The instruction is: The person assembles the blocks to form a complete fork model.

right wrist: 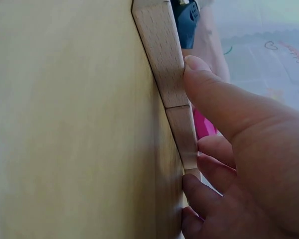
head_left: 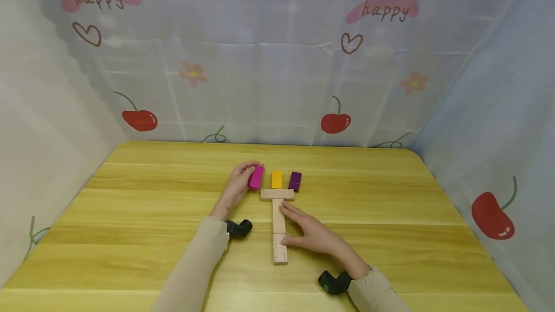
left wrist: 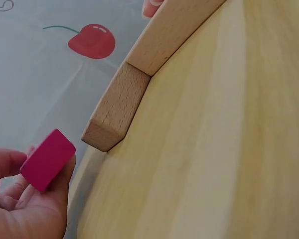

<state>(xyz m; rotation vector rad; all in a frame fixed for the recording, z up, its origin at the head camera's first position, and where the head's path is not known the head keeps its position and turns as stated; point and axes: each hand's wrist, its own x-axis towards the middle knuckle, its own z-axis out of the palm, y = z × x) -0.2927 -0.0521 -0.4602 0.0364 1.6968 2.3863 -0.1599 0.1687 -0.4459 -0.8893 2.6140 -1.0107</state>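
In the head view my left hand [head_left: 239,180] pinches a magenta block [head_left: 256,177] between thumb and fingers, left of a yellow block [head_left: 277,179]. The left wrist view shows the magenta block's [left wrist: 48,160] end between the fingertips. My right hand [head_left: 318,234] rests along a line of plain wooden blocks, fingers extended. Its fingertips touch the far lengthwise block [head_left: 279,216], and its thumb touches the near block [head_left: 280,249]. A plain crosswise block [head_left: 277,195] lies at the far end of that line. Beyond it to the right lies a dark purple block [head_left: 295,182].
The blocks lie on a wood-grain table [head_left: 130,235]. A patterned curtain [head_left: 260,95] hangs behind the table's far edge. Black wrist devices [head_left: 239,228] sit on both wrists.
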